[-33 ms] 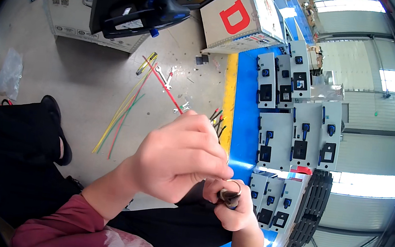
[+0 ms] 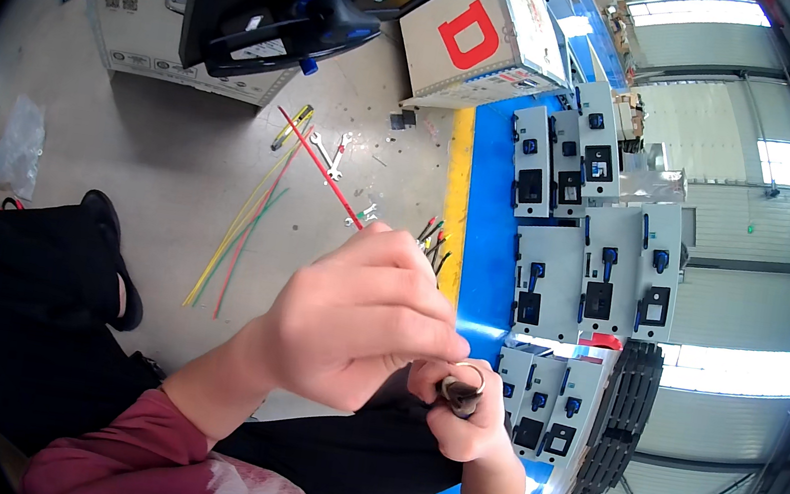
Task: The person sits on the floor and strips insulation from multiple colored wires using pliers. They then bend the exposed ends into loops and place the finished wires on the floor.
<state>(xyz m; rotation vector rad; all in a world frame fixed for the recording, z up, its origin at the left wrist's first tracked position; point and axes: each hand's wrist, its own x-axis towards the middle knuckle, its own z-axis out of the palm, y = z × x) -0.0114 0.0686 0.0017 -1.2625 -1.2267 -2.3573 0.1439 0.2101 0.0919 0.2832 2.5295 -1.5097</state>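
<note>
My left hand (image 2: 353,327) comes in from the lower left in a maroon sleeve, fingers closed around a long red wire (image 2: 321,161) that runs up and left over the floor. Just below and to its right, my right hand (image 2: 470,430) grips a small dark tool (image 2: 459,390) with a metal ring at its top. The two hands touch; the wire's near end is hidden behind my left fingers. A bundle of short coloured wire ends (image 2: 435,237) shows just beyond my left knuckles.
Yellow, green and red wires (image 2: 241,225) and small wrenches (image 2: 332,152) lie on the grey floor. Grey switch cabinets (image 2: 607,247) stand on a blue strip beside a yellow line (image 2: 456,175). A white box (image 2: 474,41), a carton (image 2: 136,8) and my black-trousered leg (image 2: 25,296) are close by.
</note>
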